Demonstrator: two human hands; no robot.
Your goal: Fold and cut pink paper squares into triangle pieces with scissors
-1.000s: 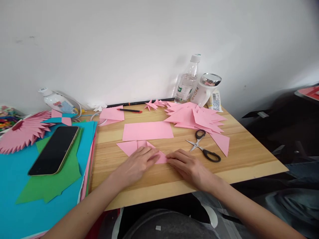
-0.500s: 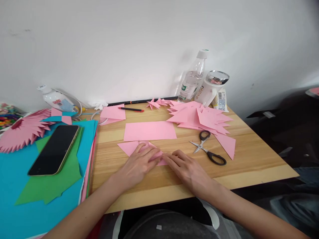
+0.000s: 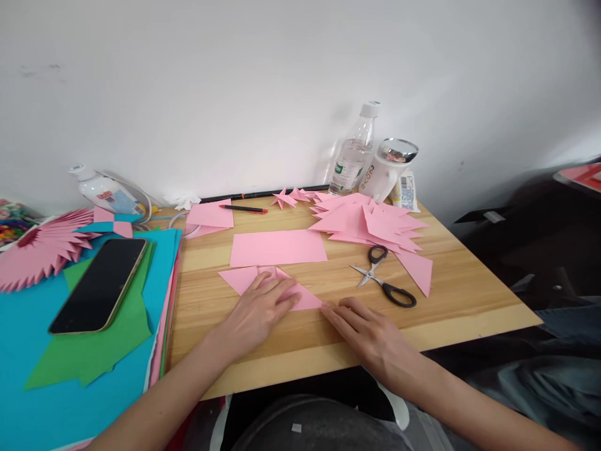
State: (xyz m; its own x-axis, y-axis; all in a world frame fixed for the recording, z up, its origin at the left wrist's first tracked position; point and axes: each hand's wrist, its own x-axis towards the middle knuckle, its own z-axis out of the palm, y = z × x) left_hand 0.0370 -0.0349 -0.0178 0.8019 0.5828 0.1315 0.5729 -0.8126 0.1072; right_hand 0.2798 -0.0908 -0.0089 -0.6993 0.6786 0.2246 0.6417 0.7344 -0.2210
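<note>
Lying level, the wooden tabletop (image 3: 469, 294) is apparently used as firm backing. By its far edge, the spiky pink paper pile (image 3: 345, 219) is set aside, leaving working room. The folded pink sheet (image 3: 307, 299) is laid flat near the front edge, within easy reach. It is covered by the open left hand (image 3: 258, 307), presumably against slipping; its right corner is touched by the right hand's (image 3: 370, 332) fingertips, though whether it is pinched cannot be told. The scissors (image 3: 371, 274) are left splayed, unheld.
</note>
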